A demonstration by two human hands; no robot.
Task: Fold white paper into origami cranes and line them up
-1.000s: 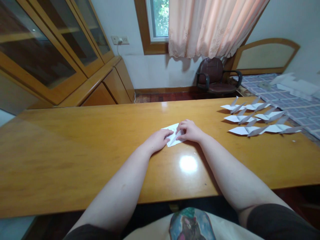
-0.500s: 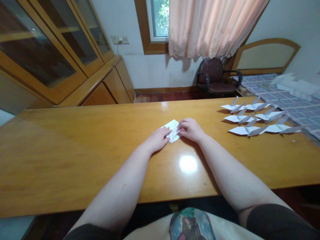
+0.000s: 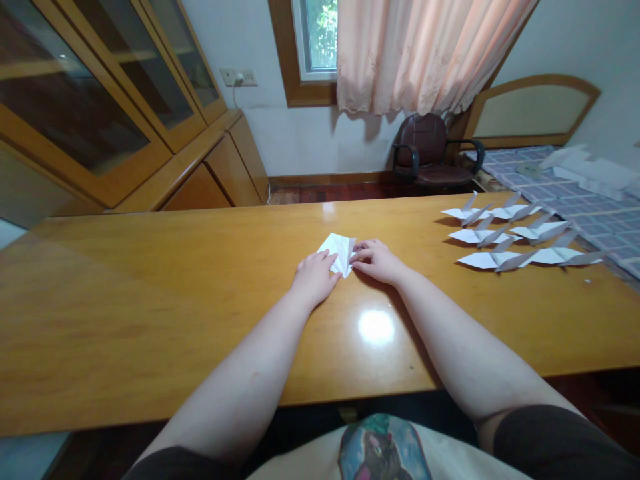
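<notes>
A small folded sheet of white paper [image 3: 340, 249] lies on the wooden table, creased, with its right-hand flap raised. My left hand [image 3: 316, 275] rests flat on its left and lower part, fingers stretched out and pressing it down. At the right edge, my right hand [image 3: 374, 260] has its fingers bent and pinched on the raised flap; its fingertips are partly hidden behind the paper.
Several folded white paper cranes [image 3: 483, 259] stand in rows at the table's right end. The table [image 3: 150, 313] spans the view. Beyond it are a brown armchair [image 3: 425, 150], a glass-door cabinet [image 3: 165, 167] and a bed [image 3: 530, 173] with a checked cover.
The paper has turned on the table and shifted slightly left and up. Its right flap now stands raised at my right fingers. My left hand has moved slightly with it.
</notes>
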